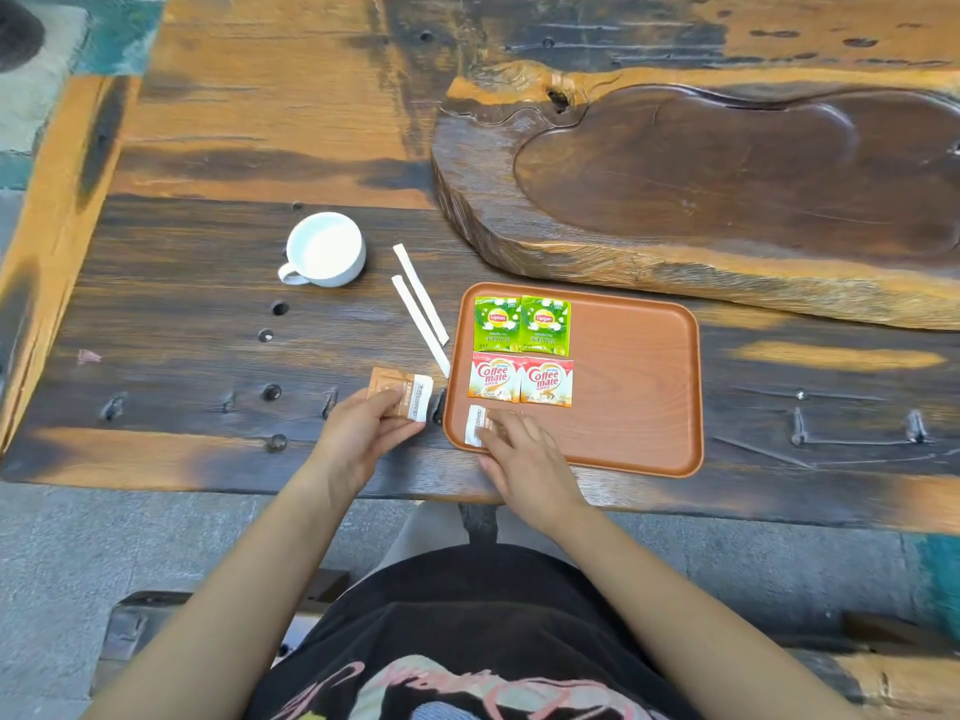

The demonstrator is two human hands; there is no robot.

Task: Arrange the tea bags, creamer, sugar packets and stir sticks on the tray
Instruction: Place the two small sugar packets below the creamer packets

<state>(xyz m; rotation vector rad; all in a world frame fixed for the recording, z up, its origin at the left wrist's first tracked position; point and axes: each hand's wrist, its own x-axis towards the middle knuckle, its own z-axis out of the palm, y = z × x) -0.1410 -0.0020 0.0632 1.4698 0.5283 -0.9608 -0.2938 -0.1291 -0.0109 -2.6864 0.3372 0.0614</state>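
An orange-brown tray (634, 387) lies on the wooden table. Two green tea bags (521, 324) sit side by side at its far left corner, two creamer packets (521, 380) just below them. My right hand (524, 459) presses a brown and white sugar packet (475, 423) flat at the tray's near left corner; my fingers cover most of it. My left hand (363, 428) holds a second sugar packet (402, 392) over the table, left of the tray. Two white paper-wrapped stir sticks (421, 309) lie on the table, left of the tray.
A white cup (324, 249) stands on the table to the far left of the sticks. A large carved dark wood slab (727, 174) fills the table behind the tray. The table's near edge runs just under my wrists.
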